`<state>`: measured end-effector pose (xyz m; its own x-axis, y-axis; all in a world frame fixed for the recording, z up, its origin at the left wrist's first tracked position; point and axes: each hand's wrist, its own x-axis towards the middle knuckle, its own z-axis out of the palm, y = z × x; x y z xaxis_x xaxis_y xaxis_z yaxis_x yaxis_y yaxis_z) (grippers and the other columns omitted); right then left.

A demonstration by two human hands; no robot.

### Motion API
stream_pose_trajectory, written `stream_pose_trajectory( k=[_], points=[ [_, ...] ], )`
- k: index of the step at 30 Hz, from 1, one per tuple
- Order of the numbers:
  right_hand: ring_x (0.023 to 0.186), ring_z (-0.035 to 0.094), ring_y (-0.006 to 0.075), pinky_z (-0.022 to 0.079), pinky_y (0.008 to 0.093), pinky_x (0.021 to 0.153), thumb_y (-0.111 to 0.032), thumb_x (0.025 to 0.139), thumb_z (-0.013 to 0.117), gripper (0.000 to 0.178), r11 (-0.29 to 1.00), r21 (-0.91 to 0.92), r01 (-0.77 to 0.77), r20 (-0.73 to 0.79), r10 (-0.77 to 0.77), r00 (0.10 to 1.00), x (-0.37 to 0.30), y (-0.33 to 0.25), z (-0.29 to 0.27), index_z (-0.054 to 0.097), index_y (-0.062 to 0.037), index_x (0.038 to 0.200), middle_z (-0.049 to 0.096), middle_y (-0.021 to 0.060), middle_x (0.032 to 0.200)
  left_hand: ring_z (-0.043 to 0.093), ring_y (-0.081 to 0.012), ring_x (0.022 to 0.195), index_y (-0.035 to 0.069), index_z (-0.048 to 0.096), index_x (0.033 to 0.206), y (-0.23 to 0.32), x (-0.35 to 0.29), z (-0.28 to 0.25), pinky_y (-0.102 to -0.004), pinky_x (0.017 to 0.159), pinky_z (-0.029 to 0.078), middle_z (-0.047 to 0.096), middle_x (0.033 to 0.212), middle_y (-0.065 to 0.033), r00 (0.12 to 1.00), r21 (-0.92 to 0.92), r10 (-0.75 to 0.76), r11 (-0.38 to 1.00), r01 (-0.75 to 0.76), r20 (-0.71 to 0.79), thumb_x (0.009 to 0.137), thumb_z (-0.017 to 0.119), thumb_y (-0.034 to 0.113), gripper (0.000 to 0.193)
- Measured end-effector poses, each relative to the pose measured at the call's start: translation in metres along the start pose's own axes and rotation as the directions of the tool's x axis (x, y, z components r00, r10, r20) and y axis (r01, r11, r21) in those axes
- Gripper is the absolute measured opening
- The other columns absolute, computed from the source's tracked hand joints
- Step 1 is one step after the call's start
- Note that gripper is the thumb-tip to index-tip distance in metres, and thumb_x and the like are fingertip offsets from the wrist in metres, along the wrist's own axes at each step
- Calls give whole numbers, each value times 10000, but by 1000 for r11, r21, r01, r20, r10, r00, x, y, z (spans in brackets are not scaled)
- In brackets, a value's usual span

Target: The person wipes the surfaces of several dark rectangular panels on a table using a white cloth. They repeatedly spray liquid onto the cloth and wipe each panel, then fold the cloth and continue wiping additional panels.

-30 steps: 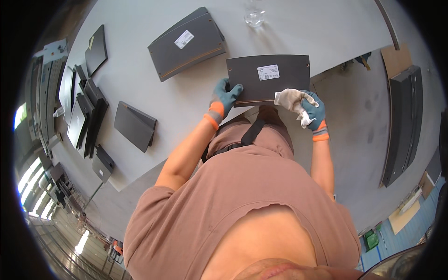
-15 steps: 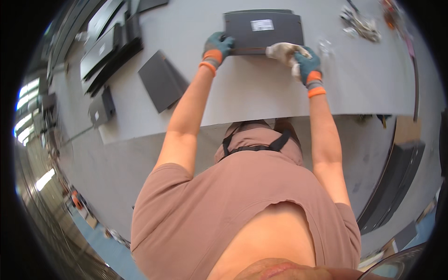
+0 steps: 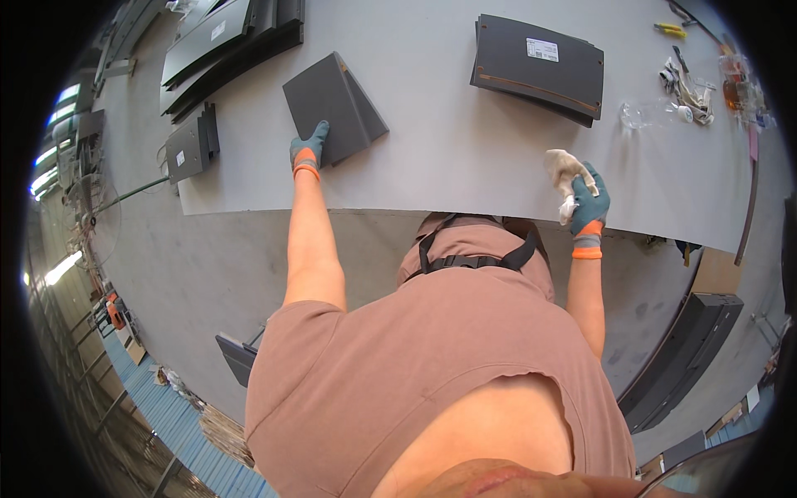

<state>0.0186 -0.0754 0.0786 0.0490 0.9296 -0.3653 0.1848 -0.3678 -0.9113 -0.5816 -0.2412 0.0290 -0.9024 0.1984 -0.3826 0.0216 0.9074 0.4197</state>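
My left hand (image 3: pixel 310 148), in a teal-and-orange work glove, grips the near edge of a dark grey panel (image 3: pixel 324 108) with the thumb on top. That panel lies angled on the table, and a second one shows from beneath its right side. My right hand (image 3: pixel 589 199), gloved alike, is closed around a crumpled off-white rag (image 3: pixel 566 173) near the table's front edge. Beyond it, apart from both hands, rests a stack of dark grey panels (image 3: pixel 540 70) with a white label on top.
More dark panels (image 3: pixel 228 50) are piled at the far left of the grey table (image 3: pixel 432 158), with a labelled box-shaped part (image 3: pixel 189 152) nearer. To the right lie a clear plastic bottle (image 3: pixel 656 114), spare gloves (image 3: pixel 691 91) and a yellow-handled tool (image 3: pixel 671 31).
My left hand has left the labelled stack and taken hold of the angled panel on the left. The right hand has drawn the rag off the stack toward the table's front edge.
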Motion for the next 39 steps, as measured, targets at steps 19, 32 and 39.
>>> stream_pose_trajectory(
  k=[19, 32, 39],
  points=[
    [757, 655, 157, 570, 307, 684, -97, 976, 630, 184, 994, 80, -73, -45, 77, 996, -37, 26, -3, 682, 46, 1079, 679, 93, 970, 600, -95, 756, -12, 707, 1017, 122, -166, -93, -266, 719, 509, 704, 862, -17, 623, -217, 526, 836, -504, 578, 828, 900, 244, 371],
    [955, 683, 205, 550, 352, 892, -86, 881, 680, 262, 970, -53, 236, -710, -203, 675, -19, 56, 20, 695, 31, 1115, 723, 99, 1060, 631, -101, 896, 22, 762, 1133, 231, -200, 252, -290, 842, 516, 738, 984, -6, -140, -356, 361, 645, -676, 922, 855, 859, 462, 529],
    [1064, 689, 347, 546, 431, 961, -29, 831, 730, 241, 744, -433, 509, -510, -668, 542, 37, 53, 45, 703, -24, 1070, 722, 160, 1140, 705, -277, 1068, 1, 727, 1209, 234, -218, 310, -387, 971, 533, 702, 1258, -160, 109, -181, 754, 291, -939, 648, 874, 800, 442, 559]
  ],
)
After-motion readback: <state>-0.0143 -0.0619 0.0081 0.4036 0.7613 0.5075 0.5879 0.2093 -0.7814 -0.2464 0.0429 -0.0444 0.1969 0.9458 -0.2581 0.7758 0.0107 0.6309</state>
